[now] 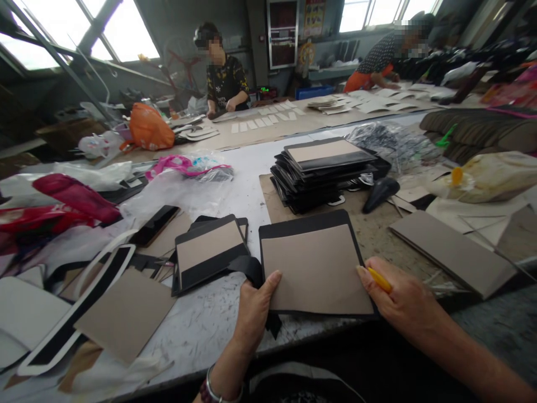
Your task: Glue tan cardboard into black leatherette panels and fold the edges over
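Observation:
A black panel with a brown cardboard face (315, 263) lies flat at the table's near edge. My left hand (254, 313) presses its lower left corner, thumb on the cardboard, fingers curled under the edge by a black strap (251, 270). My right hand (398, 299) rests at the panel's lower right edge, fingers closed around a small yellow tool (380, 280). A similar smaller panel (208, 252) lies just to the left.
A stack of black panels (323, 173) stands behind. Grey boards (453, 252) lie right, loose cardboard (126, 313) and plastic bags (75, 196) left. Two other people work at the far table (268, 134).

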Available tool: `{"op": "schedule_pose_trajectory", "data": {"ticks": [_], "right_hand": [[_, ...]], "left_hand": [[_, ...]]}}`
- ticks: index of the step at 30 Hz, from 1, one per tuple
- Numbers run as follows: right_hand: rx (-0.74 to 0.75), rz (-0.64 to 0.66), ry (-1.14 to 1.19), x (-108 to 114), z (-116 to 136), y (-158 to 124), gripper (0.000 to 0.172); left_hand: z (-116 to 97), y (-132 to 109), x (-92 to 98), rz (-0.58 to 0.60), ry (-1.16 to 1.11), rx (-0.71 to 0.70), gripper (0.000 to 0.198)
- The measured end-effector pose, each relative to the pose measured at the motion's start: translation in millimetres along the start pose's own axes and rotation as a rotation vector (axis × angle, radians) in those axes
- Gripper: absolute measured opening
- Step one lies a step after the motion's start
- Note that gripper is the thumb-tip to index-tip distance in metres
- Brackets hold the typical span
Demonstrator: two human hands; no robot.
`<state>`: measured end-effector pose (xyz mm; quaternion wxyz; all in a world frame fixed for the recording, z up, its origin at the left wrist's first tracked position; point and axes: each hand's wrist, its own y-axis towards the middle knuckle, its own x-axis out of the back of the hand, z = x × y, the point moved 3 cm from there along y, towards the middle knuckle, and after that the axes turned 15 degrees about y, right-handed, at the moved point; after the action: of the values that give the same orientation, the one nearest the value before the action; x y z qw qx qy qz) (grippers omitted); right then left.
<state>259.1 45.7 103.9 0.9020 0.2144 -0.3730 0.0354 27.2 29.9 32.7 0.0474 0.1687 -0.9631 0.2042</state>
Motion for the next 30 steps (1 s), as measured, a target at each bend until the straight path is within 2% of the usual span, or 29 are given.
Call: {"op": "schedule_pose_trajectory", "data": {"ticks": [5, 9, 11, 14, 16, 18, 19, 21, 23, 24, 26, 28, 30], "right_hand": [[0.095, -0.012, -0.055, 1, 11, -5, 0.025], [0.078, -0.009, -0.039, 2, 15, -5, 0.024], [0.022, 0.010, -0.013, 2, 9, -5, 0.025], [-0.140, 0.074, 0.042, -2, -11, -6, 0.027], [-0.252, 0.120, 0.077, -6, -27, -6, 0.027], [-0.330, 0.159, 0.105, -9, -40, -7, 0.027], [-0.356, 0.172, 0.114, -11, -45, -7, 0.027], [-0.391, 0.198, 0.114, -14, -53, -8, 0.026], [-0.419, 0.227, 0.092, -17, -57, -8, 0.025], [-0.433, 0.241, 0.077, -18, -58, -8, 0.025], [-0.463, 0.266, 0.051, -21, -59, -8, 0.024], [-0.488, 0.282, 0.039, -23, -62, -8, 0.024], [-0.498, 0.297, 0.035, -26, -65, -10, 0.026]], "left_hand": [[9, -1, -0.5, -0.030, 0.030, -0.036, 0.044], [11, -2, -2.5, -0.008, 0.013, -0.034, 0.043], [8, -4, -5.4, 0.036, -0.059, -0.036, 0.044], [1, -5, -9.9, 0.098, -0.121, -0.022, 0.042], [-2, -2, -9.6, 0.113, -0.034, -0.021, 0.033], [-4, 3, -4.8, 0.101, 0.191, -0.079, 0.027], [-5, 6, -1.1, 0.072, 0.347, -0.138, 0.029], [-7, 5, 6.1, -0.049, 0.663, -0.366, 0.033], [-6, -4, 7.0, -0.166, 0.842, -0.623, 0.027], [-3, -11, 3.7, -0.183, 0.874, -0.736, 0.025], [5, -29, -10.6, -0.143, 0.873, -0.928, 0.036], [13, -51, -32.0, -0.102, 0.880, -1.197, 0.047], [18, -67, -54.1, -0.076, 0.936, -1.380, 0.048]]}}
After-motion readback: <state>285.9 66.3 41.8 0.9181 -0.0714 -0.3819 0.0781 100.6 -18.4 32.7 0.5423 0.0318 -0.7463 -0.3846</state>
